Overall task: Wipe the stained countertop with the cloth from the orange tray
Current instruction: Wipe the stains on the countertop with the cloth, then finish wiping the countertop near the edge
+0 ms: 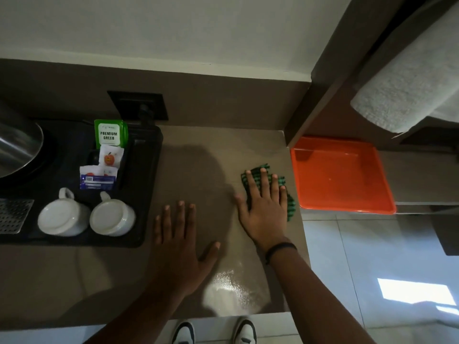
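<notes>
A green and black checked cloth lies on the brown countertop, near its right edge. My right hand presses flat on the cloth with fingers spread, covering most of it. My left hand rests flat and open on the bare countertop to the left, holding nothing. A whitish powdery stain marks the counter near the front edge, between my forearms. The orange tray sits just right of the cloth on a lower ledge, with nothing in it.
A black tray at the left carries two upturned white cups, tea sachets and a metal kettle. A wall socket is behind it. A white towel hangs upper right. Tiled floor lies below the counter edge.
</notes>
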